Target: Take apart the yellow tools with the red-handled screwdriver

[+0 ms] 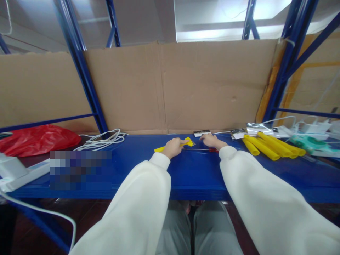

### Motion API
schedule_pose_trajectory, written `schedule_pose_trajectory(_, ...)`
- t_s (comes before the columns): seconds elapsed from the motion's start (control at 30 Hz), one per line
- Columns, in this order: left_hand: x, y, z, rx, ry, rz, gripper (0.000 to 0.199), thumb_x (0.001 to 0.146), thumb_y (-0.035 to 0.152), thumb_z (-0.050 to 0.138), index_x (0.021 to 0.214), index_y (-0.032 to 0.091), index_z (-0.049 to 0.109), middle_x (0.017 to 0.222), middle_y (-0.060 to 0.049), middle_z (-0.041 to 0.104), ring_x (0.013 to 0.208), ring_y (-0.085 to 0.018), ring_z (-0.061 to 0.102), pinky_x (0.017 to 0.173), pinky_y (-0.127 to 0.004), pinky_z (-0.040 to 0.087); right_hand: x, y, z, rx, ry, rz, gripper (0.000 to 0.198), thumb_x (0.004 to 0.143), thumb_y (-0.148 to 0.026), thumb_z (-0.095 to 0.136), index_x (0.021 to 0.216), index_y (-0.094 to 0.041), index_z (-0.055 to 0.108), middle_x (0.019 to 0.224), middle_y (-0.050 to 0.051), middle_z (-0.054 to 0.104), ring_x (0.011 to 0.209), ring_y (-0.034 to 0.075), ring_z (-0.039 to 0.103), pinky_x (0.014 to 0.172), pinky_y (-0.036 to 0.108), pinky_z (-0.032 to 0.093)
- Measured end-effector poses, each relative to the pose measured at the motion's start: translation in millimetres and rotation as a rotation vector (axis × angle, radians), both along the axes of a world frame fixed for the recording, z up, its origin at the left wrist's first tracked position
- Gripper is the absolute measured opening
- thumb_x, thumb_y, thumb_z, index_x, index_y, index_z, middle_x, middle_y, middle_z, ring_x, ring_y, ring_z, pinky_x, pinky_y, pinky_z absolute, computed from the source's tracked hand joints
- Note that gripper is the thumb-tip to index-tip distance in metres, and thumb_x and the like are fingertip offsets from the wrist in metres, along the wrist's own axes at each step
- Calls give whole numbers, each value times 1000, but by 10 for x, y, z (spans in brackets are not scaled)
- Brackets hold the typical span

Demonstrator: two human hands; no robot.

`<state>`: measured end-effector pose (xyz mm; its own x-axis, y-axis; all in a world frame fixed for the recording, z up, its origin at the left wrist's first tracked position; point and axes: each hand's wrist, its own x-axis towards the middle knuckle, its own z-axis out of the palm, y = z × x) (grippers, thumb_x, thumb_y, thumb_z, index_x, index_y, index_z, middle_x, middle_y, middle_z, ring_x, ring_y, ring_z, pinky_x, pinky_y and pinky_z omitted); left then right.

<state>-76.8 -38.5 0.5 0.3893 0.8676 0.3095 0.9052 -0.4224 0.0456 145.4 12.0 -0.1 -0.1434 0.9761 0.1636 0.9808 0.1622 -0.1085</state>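
no readable text, no legible numbers or signs

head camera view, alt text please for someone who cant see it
A person's left hand is on a yellow piece on a blue tabletop, with the right hand near a thin rod's red end. Yellow tubes lie to the right; cardboard stands behind.

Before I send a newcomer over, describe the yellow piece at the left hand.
On the blue tabletop, go to the middle, before the cardboard panel. The left hand touches the yellow piece there; the yellow tubes lie together, untouched, to the right.
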Motion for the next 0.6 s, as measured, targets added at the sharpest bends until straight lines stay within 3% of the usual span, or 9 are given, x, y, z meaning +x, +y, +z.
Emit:
schedule_pose_trajectory(0.2,2,0,-3,3,14,3,46,94,21,58,138,34,63,128,-7,70,120,-25,64,101,-30,49,-11,-76,67,78,208,35,35,90,-16,47,106,-17,79,120,10,75,116,24,65,99,31,46)
schedule_pose_trajectory(0.33,-1,4,1,15,38,-4,48,94,20,56,141,33,60,126,-7,70,119,-25,65,100,-31,49,-99,-151,82,-18,423,180,30,91,-28,54,87,-14,80,105,10,78,100,23,69,92,28,48)
schedule_pose_trajectory(0.43,-6,7,3,26,53,-14,49,95,21,56,142,33,59,125,-7,70,117,-25,66,99,-31,50,-145,-250,105,-112,560,277,25,84,-30,61,76,-16,79,98,7,79,99,23,69,95,30,47)
schedule_pose_trajectory(0.6,-16,0,4,41,75,-12,49,95,21,55,142,33,59,125,-7,70,116,-25,66,99,-32,51,-172,-411,162,-202,707,254,19,72,-33,68,81,-20,79,99,3,78,100,23,66,84,30,48)
